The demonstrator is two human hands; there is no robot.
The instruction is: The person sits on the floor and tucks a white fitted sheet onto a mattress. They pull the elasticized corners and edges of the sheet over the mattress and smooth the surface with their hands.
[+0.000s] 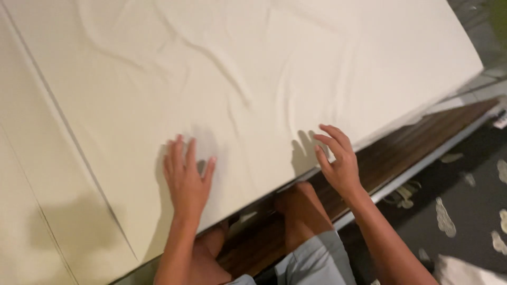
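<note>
Left hand (186, 177): lay flat, fingers spread, palm down on cream bedsheet (248, 84) near its edge. Right hand (338, 161): open, fingers loosely curled, grasping nothing, at sheet's edge above wooden bed frame (401, 150); patterned carpet (465, 206) beyond

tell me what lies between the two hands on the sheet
In the head view, only bare cream sheet with soft wrinkles lies between the left hand and right hand.
</note>
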